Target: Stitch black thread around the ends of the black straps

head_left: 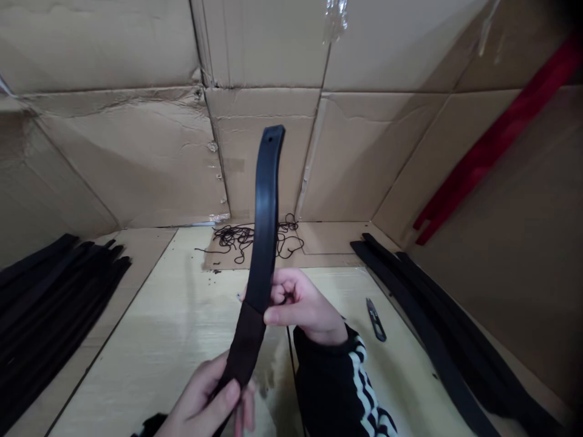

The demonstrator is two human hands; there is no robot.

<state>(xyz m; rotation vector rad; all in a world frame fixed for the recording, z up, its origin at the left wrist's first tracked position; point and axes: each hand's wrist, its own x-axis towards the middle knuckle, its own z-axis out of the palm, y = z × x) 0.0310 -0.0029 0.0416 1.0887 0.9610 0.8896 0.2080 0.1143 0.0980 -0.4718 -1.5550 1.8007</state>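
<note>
A black strap [265, 218] stands upright above the middle of a pale wooden worktop [159, 364], its top end, apparently punched with a small hole, curving slightly. The right hand [296, 303] pinches it narrowly at mid-length between thumb and fingers, while the left hand [200, 394] closes around the lower, matt fabric-covered section [246, 346]. A striped black sleeve [337, 382] covers the right wrist. Thread snips [376, 318] lie near the right hand, beside black straps [437, 321] along the worktop's right edge; a stack of straps [50, 285] lines the left edge. A tangle of black cord [250, 240] sits at the far edge, before cardboard lining [136, 152].
</note>
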